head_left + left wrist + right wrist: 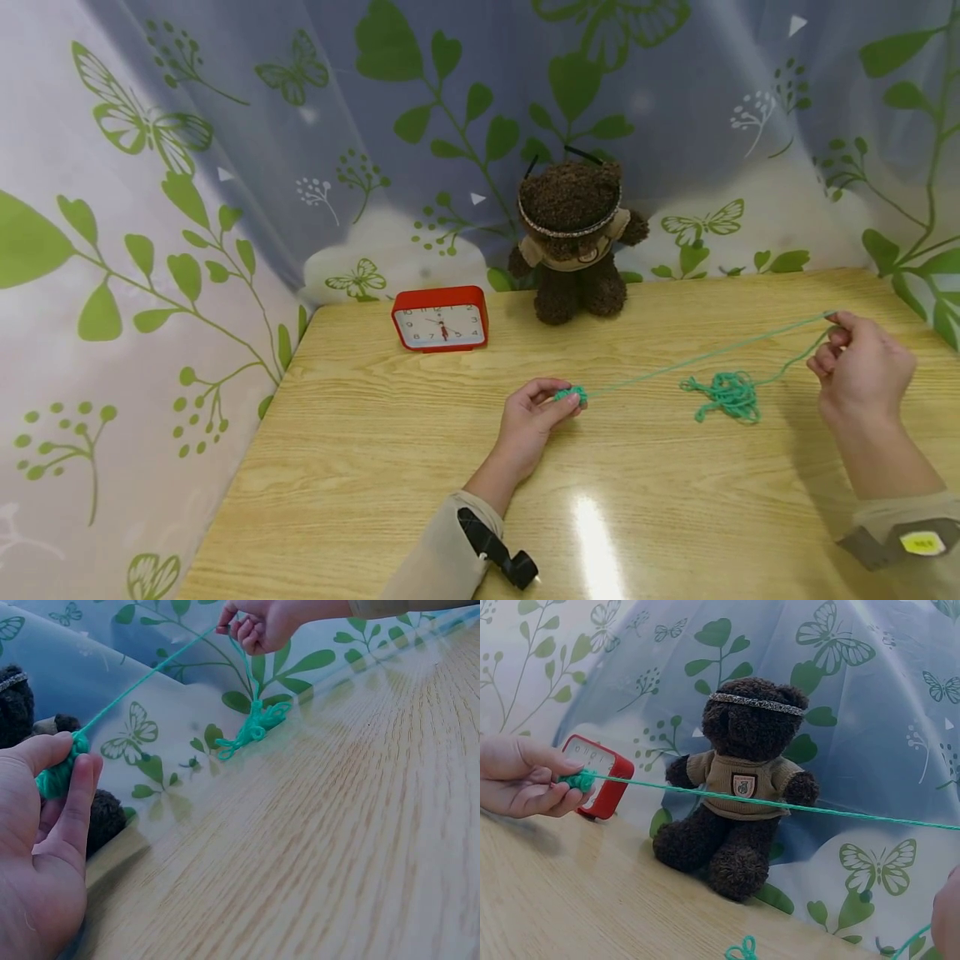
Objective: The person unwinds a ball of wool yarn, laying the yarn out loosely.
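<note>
My left hand (531, 421) pinches a small wound bundle of green yarn (573, 396) between thumb and fingers, low over the wooden table. From that bundle a strand (705, 357) runs taut up to the right. My right hand (862, 367) pinches its far end, raised above the table's right side. A second length of yarn hangs from the right fingers down to a loose, tangled pile of green yarn (731, 397) on the table between the hands. In the left wrist view the wound bundle (56, 776) sits between the thumb and fingertips.
A red alarm clock (441, 320) stands at the back left of the table (360, 467). Beside it a dark brown teddy bear (742, 780) in a tan top and headband sits against the leaf-patterned curtain (450, 108). A curtain also borders the left side.
</note>
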The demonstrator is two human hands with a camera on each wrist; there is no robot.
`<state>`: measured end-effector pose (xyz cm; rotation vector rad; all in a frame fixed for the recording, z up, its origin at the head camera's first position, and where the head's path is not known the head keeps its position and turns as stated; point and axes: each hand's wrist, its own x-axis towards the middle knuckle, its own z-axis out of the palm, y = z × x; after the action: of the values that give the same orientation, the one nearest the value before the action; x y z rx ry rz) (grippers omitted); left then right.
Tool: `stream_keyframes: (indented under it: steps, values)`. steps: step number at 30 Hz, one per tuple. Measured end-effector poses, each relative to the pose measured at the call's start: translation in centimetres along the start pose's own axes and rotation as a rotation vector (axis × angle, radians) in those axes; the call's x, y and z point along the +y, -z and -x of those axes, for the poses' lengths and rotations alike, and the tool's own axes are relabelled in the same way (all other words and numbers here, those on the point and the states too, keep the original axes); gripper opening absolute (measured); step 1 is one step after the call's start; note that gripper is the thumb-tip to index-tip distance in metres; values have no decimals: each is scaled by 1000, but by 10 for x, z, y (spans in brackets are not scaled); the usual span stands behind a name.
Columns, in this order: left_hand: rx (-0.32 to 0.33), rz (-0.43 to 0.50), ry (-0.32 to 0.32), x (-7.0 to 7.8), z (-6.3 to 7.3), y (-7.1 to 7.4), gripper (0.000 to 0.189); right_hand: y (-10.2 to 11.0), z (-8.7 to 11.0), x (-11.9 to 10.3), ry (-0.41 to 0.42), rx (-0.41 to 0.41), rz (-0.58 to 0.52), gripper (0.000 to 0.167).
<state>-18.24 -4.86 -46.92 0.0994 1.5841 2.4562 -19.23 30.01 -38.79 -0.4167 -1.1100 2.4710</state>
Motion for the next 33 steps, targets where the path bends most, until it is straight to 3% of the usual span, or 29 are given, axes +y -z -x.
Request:
stream_keyframes:
  steps: [6,12,16,19,24,28,33]
  values:
    - [-24,-1,-1,1,0,-1,18,-2,-1,-1,-2,25,34,27]
    - [-53,-18,12,1,0,-1,18,-1,0,-1,-57,65,158,22]
    - [-57,-28,21,0,0,-1,18,-2,5,6,-64,19,229,16]
    - [-57,-33,23,-1,0,-1,19,-6,11,18,-56,-112,253,20]
    - [-56,-24,28,-1,0,0,20,-17,27,38,-91,-399,328,17]
    - [-67,-22,32,-2,0,1,19,-25,44,55,-129,-566,571,17]
    - [-86,-26,21,0,1,0,19,-32,65,79,-158,-759,877,43]
